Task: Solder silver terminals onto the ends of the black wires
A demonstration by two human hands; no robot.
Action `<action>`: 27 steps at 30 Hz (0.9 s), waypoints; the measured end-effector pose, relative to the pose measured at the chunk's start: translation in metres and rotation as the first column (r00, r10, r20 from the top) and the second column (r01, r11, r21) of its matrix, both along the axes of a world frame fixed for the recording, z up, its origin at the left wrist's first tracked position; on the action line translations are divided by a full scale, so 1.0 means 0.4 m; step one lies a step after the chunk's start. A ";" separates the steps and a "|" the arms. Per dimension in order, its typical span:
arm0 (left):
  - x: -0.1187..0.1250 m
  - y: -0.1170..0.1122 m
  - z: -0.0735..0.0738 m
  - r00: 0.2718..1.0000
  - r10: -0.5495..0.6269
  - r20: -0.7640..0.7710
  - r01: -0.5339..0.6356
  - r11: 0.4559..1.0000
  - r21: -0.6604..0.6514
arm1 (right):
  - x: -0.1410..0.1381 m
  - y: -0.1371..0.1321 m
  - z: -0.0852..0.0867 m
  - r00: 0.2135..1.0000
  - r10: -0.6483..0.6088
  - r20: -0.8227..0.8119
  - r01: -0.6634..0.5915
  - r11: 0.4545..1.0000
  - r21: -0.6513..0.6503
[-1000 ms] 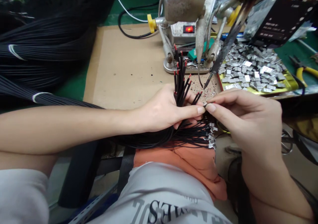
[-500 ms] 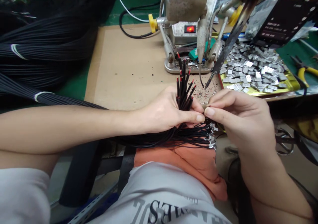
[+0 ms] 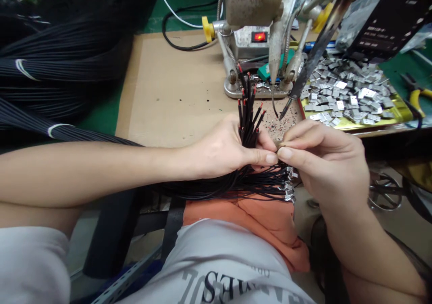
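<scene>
Head view, looking down over the person's lap: the left hand (image 3: 222, 149) was closed around a bundle of black wires (image 3: 248, 128), its red-tipped ends fanning upward above the fist. The lower lengths of the bundle ran right across the lap and ended in a cluster of silver terminals (image 3: 287, 187). The left fingers (image 3: 259, 142) were curled in against the wires, with the left thumb (image 3: 263, 158) pressed across them. The right hand (image 3: 324, 160) faced it, its thumb and forefinger pressed together in a pinch on a small metal terminal (image 3: 278, 145), just beside the tip of the left thumb. The fingertips hid most of the terminal, so it was hard to tell whether a wire sat in it. The pinch hung near the front edge of the desk, over a cardboard sheet (image 3: 162, 88) speckled with red and dark debris (image 3: 278, 126). Toward the back edge stood a metal soldering station (image 3: 253, 7) with a lit red switch (image 3: 259, 36) and a yellow knob (image 3: 208, 29). To its right, a soldering iron (image 3: 312, 61) slanted down over a gold tray (image 3: 398, 113) heaped with loose silver terminals (image 3: 347, 92). Yellow-handled pliers (image 3: 415, 98) lay at the right edge, while hanks of black cable (image 3: 50, 65) bound with white ties (image 3: 57, 130) filled the left side.
</scene>
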State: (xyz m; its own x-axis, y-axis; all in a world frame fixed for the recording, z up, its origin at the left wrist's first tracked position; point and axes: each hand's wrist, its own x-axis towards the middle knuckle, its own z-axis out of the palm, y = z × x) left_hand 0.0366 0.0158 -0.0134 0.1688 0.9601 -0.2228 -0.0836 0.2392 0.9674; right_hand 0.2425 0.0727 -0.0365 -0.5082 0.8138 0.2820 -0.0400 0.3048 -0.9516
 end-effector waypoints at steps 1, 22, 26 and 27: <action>0.001 0.000 -0.001 1.000 0.004 0.008 -0.004 1.000 -0.007 | -0.003 -0.004 -0.001 0.999 -0.044 0.027 0.042 0.997 0.070; -0.003 0.045 -0.002 0.956 0.274 0.110 -0.249 0.948 -0.197 | -0.032 0.060 -0.041 0.986 -0.163 -0.027 0.153 0.965 -0.214; 0.000 0.048 0.006 0.955 0.278 0.102 -0.251 0.942 -0.222 | -0.039 0.057 -0.044 0.986 -0.135 -0.094 0.106 0.960 -0.260; 0.001 0.048 0.009 0.954 0.283 0.094 -0.256 0.939 -0.228 | -0.040 0.057 -0.046 0.985 -0.132 -0.111 0.099 0.959 -0.266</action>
State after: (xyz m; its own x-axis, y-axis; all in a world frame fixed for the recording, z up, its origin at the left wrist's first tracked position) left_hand 0.0369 0.0349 -0.0097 -0.0506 0.9065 -0.4191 -0.2894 0.3883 0.8749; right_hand 0.2266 0.0955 -0.0548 -0.3802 0.9183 0.1100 -0.1437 0.0589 -0.9879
